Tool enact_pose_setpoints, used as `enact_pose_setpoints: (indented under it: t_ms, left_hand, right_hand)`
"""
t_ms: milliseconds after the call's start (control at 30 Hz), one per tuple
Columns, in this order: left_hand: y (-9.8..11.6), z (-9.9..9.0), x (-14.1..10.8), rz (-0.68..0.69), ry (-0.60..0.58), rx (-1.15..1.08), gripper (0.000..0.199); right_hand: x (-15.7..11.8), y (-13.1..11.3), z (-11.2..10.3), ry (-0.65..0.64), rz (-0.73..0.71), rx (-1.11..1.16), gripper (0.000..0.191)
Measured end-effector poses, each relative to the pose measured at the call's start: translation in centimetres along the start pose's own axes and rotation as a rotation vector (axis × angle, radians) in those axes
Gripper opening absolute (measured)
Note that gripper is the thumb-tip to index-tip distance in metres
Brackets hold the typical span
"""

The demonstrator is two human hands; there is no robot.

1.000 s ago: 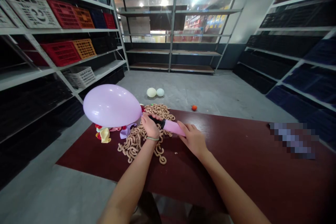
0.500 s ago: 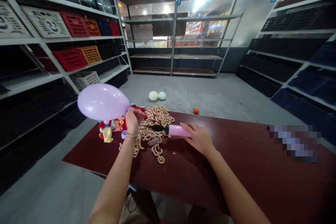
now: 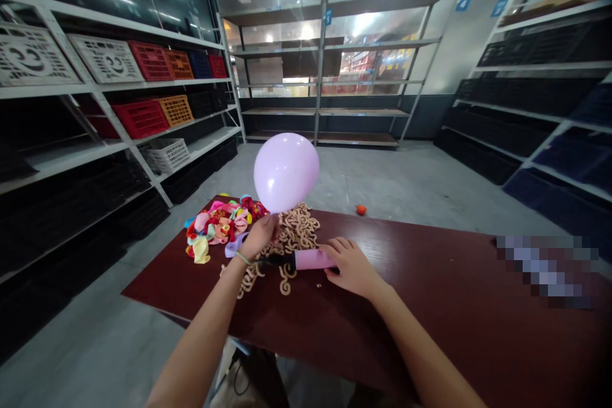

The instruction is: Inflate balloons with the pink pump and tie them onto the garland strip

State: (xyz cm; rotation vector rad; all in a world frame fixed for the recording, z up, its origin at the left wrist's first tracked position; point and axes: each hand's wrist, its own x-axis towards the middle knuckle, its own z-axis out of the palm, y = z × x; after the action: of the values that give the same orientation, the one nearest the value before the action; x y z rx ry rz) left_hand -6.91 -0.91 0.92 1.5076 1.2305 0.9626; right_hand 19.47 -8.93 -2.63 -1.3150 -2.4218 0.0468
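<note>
My left hand [image 3: 261,234] pinches the neck of an inflated lilac balloon [image 3: 285,172], which stands up above the fingers. Below it, my right hand [image 3: 354,266] grips the end of a pink and black balloon pump [image 3: 310,259], held roughly level over the table. The pump's black end passes behind my left wrist. Behind the pump lies a heap of beige curled pieces [image 3: 301,227], partly hidden by my left hand. To the left of that hand is a pile of limp, many-coloured balloons [image 3: 222,223].
The dark red table [image 3: 454,306] bears a pixelated item [image 3: 540,271] at its right. A small orange object [image 3: 361,210] is just beyond the far edge. Shelves with crates [image 3: 143,118] line the left; metal racks [image 3: 318,76] stand at the back, dark crates [image 3: 521,102] at right.
The lilac balloon has swung from the left to upright, farther right. My left hand has moved right with it. The pump and my right hand have shifted slightly left and down.
</note>
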Motion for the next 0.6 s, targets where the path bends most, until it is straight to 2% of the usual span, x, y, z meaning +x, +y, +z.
enact_pose_setpoints:
  t_ms: [167, 267, 367, 433, 533, 600]
  left_hand:
    - [0.0, 1.2, -0.3, 0.008, -0.063, 0.245, 0.045]
    - [-0.5, 1.7, -0.2, 0.013, -0.044, 0.342, 0.044]
    - [-0.7, 2.0, 0.0, 0.074, -0.050, 0.363, 0.039]
    - [-0.4, 2.4, 0.2, 0.181, -0.026, 0.321, 0.033]
    - [0.7, 3.3, 0.4, 0.338, -0.008, 0.203, 0.025]
    - [1.4, 4.2, 0.3, 0.327, -0.032, 0.101, 0.025]
  right_hand:
    - [-0.3, 0.6, -0.3, 0.075, -0.019, -0.009, 0.048]
    - [-0.1, 0.7, -0.9, 0.248, -0.039, -0.054, 0.047]
    - [0.8, 0.3, -2.5, 0.414, -0.059, -0.175, 0.049]
    - [1.8, -0.4, -4.0, 0.402, -0.116, -0.287, 0.053]
    - [3.9, -1.8, -6.7, 0.214, -0.271, -0.413, 0.067]
    - [5.2, -2.6, -8.0, 0.137, -0.340, -0.447, 0.071]
